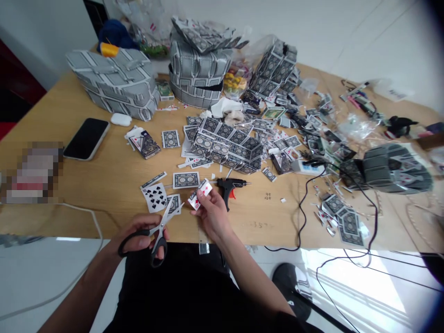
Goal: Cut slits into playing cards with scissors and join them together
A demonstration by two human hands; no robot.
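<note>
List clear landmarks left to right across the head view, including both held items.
Black-screened rectangular phone → open metal scissors with black handles → white card piece with red diamonds → black glue gun with orange-red trigger → white plastic power strip.

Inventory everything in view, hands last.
scissors: 1, black-silver, front
diamond card: 1, white, front centre
glue gun: 1, black, front centre
phone: 1, black, left
case: 1, white, beside phone
card models: about 5, grey, back, middle, right
power strip: 1, white, right
cables: several, black or white, both sides
loose cards: uncountable, mostly grey, middle and right
table: 1, tan, underneath
left hand: 1, bare, on scissors
right hand: 1, bare, on diamond card
</note>
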